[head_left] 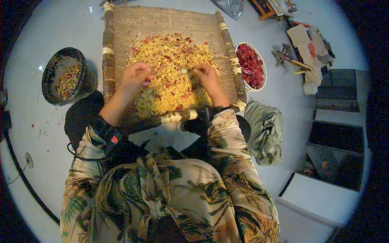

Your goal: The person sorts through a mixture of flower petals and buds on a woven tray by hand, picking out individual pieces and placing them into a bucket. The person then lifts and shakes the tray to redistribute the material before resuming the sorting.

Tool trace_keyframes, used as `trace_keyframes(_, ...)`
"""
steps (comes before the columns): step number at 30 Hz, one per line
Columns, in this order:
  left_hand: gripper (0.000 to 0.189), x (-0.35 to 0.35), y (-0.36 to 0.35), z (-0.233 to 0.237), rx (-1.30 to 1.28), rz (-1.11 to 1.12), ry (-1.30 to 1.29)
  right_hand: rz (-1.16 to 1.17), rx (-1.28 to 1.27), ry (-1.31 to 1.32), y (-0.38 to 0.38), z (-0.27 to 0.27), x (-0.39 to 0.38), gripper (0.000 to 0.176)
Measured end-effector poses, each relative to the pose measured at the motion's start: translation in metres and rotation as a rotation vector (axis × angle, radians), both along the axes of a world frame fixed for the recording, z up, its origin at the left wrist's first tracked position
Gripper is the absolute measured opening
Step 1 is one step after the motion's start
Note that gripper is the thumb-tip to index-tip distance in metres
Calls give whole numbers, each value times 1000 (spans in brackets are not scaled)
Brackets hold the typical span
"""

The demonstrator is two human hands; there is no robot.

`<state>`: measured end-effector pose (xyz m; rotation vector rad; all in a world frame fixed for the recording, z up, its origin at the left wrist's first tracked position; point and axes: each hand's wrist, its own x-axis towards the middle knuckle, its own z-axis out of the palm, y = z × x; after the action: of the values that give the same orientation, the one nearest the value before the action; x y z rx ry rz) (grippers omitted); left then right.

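A wide pile of small yellow seed-like pieces mixed with red flakes [170, 52] covers much of a woven tray [162, 20] with a wooden frame, which rests across my lap. Over the pile's left side is my left hand [135, 77], thumb and fingers pinched together. My right hand [208, 81] pinches in the same way over the right side, its fingertips close to a small pale piece [184, 71]. What either pinch holds is too small to make out. A dark strap circles each wrist.
On the left stands a black bucket [48, 87] with mixed dried pieces inside. A white bucket [265, 75] of dark red dried pods touches the tray's right side in this view. Near my right knee lies a crumpled green-grey sack [263, 131]. Farther right are a cloth-covered wooden stand [302, 40] and dark boxes [336, 137].
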<state>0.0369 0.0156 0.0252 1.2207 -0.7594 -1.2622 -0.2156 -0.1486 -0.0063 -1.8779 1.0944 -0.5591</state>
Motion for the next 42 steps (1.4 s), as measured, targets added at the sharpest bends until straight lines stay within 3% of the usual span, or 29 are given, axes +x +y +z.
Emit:
trace_keyframes(1, 16, 0, 0, 0, 4, 0, 8, 61, -183, 118, 0, -3, 1, 26)
trace_keyframes(4, 16, 0, 1, 3, 15, 4, 20, 74, -261, 427, 9, 11, 19, 25)
trace_keyframes(8, 17, 1, 0, 1, 17, 9, 3, 155, -477, 482, 13, -6, 33, 25)
trace_keyframes(11, 19, 6, 1, 0, -6, -10, -5, 93, -408, 610, 12, 2, 39, 25)
trace_keyframes(18, 16, 3, 1, 0, -43, -10, 70, 312, -357, 379, 45, 39, 61, 17)
trace_keyframes(22, 16, 2, 1, 5, -7, 42, 54, 543, -588, 433, 57, 23, 74, 14)
trace_keyframes(25, 15, 5, 1, 3, -5, 42, 41, 567, -550, 566, 63, 11, 78, 17)
trace_keyframes(28, 16, 7, 1, 3, -20, 50, 44, 471, -564, 450, 61, 15, 72, 17)
trace_keyframes(36, 28, 4, -2, -14, 12, -86, 41, 69, 131, -46, 47, 34, 66, 20)
trace_keyframes(39, 31, -11, -3, -6, 243, 8, 283, 148, 378, -148, 68, 70, 85, 21)
trace_keyframes(42, 33, -21, 3, 26, 293, 120, 569, 176, 35, -105, 76, 70, 99, 28)
